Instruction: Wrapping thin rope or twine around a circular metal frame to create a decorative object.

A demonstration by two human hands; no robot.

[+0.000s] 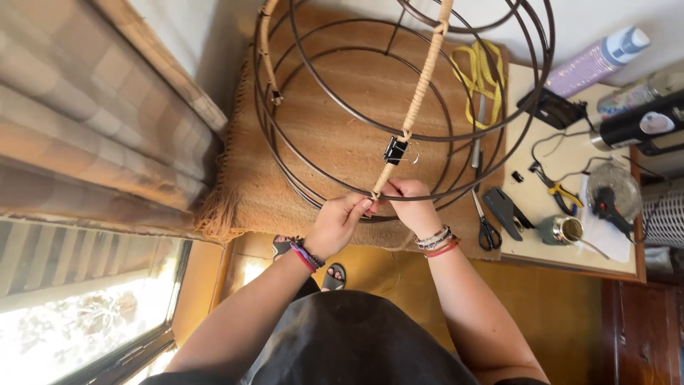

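A coarse brown fibre mat (335,114) covers the floor beside a pale worktop (570,246), its fringed left edge frayed and its far edge cut off by the top of the view. Over the mat stands a large frame of dark metal rings (499,121), round and thin, with its upper hoops running out of sight. One upright of the frame is wrapped in tan cane strip (420,89), tightly wound with a ribbed texture, and a black binder clip (395,150) bites onto it just above the lowest ring. At the foot of that wrapped upright, near the mat's near edge, both hands meet. The left hand (338,221) is bent at the wrist, its fingers pinched tight on the cane's loose end where it crosses the ring. The right hand (412,203) closes around the same spot from the other side, knuckles up; its fingertips are hidden. Scissors (486,227) lie at the worktop's left edge, a yellow tape (484,75) behind them.
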